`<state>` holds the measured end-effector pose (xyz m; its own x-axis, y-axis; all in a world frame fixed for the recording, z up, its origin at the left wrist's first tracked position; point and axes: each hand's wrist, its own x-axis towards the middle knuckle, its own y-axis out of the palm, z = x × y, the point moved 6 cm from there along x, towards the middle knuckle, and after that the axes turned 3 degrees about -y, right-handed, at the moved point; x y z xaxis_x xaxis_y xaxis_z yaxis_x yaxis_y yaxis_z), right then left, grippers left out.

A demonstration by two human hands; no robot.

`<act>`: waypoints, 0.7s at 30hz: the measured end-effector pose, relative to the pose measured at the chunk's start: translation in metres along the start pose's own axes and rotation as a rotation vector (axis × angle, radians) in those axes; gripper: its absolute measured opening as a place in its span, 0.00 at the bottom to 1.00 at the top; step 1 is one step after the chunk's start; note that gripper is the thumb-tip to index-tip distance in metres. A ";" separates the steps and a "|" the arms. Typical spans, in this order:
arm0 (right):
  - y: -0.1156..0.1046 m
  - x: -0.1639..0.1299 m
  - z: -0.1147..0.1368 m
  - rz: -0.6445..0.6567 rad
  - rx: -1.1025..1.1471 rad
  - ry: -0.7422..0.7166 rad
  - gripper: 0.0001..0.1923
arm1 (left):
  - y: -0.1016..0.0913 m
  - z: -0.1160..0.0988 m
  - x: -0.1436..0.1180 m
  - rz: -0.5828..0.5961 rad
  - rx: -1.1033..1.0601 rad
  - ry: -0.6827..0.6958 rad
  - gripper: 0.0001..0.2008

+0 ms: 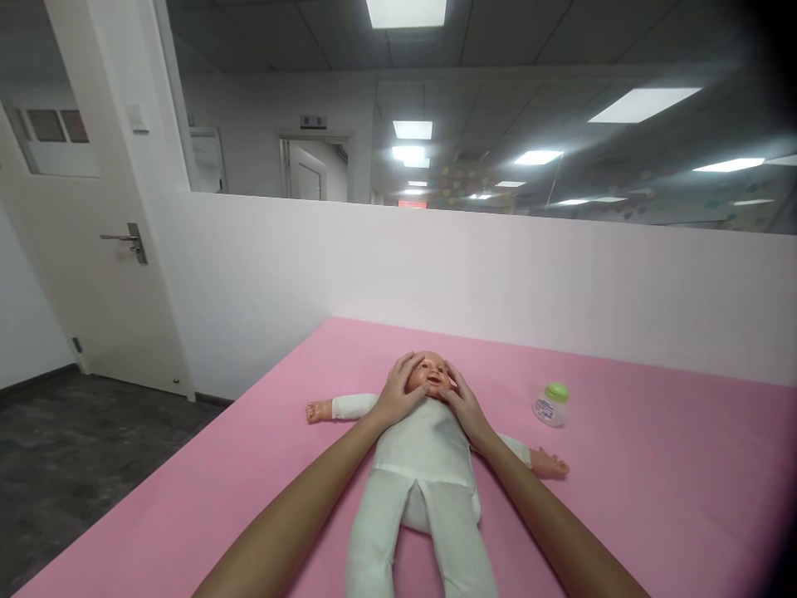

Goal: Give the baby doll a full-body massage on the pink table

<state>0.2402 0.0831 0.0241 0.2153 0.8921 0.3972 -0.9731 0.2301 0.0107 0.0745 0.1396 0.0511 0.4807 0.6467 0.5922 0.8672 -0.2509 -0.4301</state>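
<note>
**Both hands cup a doll's head on a pink mat**

The left hand [398, 390] lies against one side of the doll's head [428, 375], fingers spread and curved over the temple and cheek. The right hand [462, 405] mirrors it on the other side, fingers likewise spread and laid flat along the cheek. Neither hand pinches anything; both rest open against the head, with the face showing between them.

The doll [423, 465] lies on its back near the middle of the pink mat [653, 498]. It wears a white one-piece suit that covers its arms, trunk and legs; its bare hands stick out of the sleeves. Its long axis runs away from the person: head at the far end, towards the white partition wall [498, 266], legs towards the camera and running out of the bottom of the picture. Its arms are stretched out to either side.

To the right of the doll, apart from it, a small bottle [550, 405] with a green cap and a printed label lies tilted on the mat. What it contains cannot be told.

Beyond the mat's left edge stand a dark floor and a white door [93, 249].
</note>
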 end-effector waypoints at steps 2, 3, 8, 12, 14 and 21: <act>0.000 -0.001 0.002 -0.003 -0.014 0.000 0.40 | 0.001 0.003 0.000 -0.004 0.017 0.003 0.32; 0.000 -0.001 0.002 -0.007 -0.020 -0.001 0.40 | 0.001 0.004 0.000 -0.007 0.023 0.001 0.32; -0.001 0.000 0.002 -0.009 -0.022 -0.010 0.40 | 0.001 0.008 0.000 -0.016 0.019 -0.017 0.33; -0.001 0.001 0.001 -0.013 -0.026 -0.007 0.38 | 0.002 0.009 0.001 -0.011 0.024 -0.025 0.32; -0.001 0.001 0.001 -0.013 -0.019 0.001 0.37 | 0.002 0.008 0.001 -0.008 0.025 -0.021 0.31; 0.000 0.002 0.000 0.010 0.000 -0.020 0.38 | 0.000 0.004 0.001 -0.014 0.003 -0.020 0.30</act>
<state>0.2407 0.0844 0.0253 0.2034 0.8865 0.4157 -0.9753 0.2208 0.0063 0.0744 0.1432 0.0484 0.4661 0.6645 0.5841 0.8733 -0.2397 -0.4241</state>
